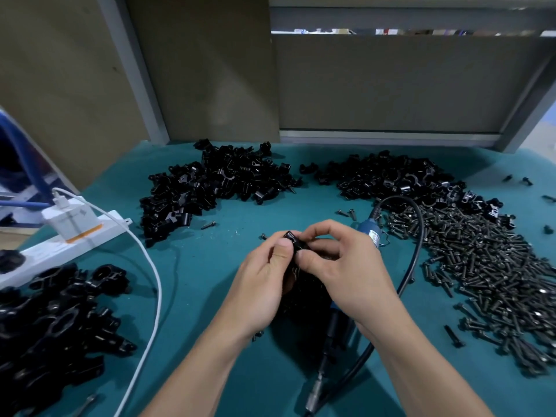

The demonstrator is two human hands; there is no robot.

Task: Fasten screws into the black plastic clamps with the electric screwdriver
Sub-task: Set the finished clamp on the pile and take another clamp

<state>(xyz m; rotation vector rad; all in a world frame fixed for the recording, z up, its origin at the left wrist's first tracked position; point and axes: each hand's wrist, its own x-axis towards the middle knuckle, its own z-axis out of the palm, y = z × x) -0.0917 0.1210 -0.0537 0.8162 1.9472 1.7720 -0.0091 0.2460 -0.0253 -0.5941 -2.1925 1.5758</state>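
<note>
Black plastic clamp point(296, 245) sits at frame centre, pinched between the left hand point(264, 284) and the right hand point(346, 272), both closed on it; the electric screwdriver point(334, 326) lies under the right wrist on the teal table point(195, 296); screws point(496, 272) heap at right; clamp piles point(222, 179) lie beyond.

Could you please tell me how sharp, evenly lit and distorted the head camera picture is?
Head view: strong wide-angle bending at the edges; the clamp pile at lower left is smeared and glinting; the hands, left hand and right hand, are fairly sharp; the screws show small highlights; the light is soft, with dark shadow under the hands.
</note>
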